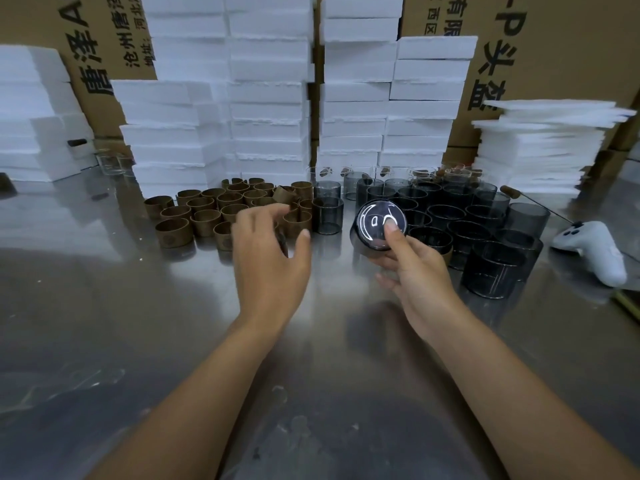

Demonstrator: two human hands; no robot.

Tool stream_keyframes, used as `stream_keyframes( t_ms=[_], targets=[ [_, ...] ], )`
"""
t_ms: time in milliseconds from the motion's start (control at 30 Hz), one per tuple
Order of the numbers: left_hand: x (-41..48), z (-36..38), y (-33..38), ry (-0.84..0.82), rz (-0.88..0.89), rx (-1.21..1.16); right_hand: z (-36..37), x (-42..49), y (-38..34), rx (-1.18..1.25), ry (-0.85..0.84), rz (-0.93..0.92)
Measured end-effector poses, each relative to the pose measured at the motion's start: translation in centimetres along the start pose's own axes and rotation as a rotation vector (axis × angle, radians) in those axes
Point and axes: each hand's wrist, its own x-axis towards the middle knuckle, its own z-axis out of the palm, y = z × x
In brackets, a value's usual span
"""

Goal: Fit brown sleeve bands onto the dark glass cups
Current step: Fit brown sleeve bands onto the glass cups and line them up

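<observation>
The right hand (415,271) grips a tilted dark glass cup (369,225), thumb on its base, while the left hand (270,261), fingers (263,216) loosely spread and empty, hovers over the brown sleeve bands (207,216).

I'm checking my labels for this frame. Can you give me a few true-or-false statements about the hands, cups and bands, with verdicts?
1. The right hand holds a dark glass cup tilted, its base towards the camera. True.
2. The left hand grips a band. False: it reaches over the brown sleeve bands with loose fingers and visibly grips none.
3. The bands stand to the right of the cups. False: they stand to the left of the standing cups.
4. A white game controller lies on the table's right side. True.
5. Red bricks are stacked behind. False: they are white foam blocks.
</observation>
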Motion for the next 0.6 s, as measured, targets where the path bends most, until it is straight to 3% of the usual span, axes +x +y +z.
stream_keyframes(
  t_ms=[67, 167, 233, 400, 600],
  targets=[
    [0.2, -0.2, -0.7, 0.015, -0.123, 0.135, -0.1, 0.1, 0.1, 0.005, -0.001, 0.014],
    [0.2, -0.3, -1.2, -0.108, -0.360, 0.197, -0.1, 0.1, 0.1, 0.009, 0.002, 0.021],
    [0.3, -0.2, -1.4, -0.169, -0.418, 0.193, -0.1, 0.0, 0.1, 0.022, -0.007, 0.022],
    [0.4, 0.0, -1.7, -0.202, -0.352, 0.152, 0.0, -0.1, -0.1, 0.085, -0.050, 0.009],
    [-0.4, 0.9, -1.5, -0.308, -0.096, 0.156, 0.2, -0.3, -0.2, 0.145, -0.072, -0.015]
  ],
)
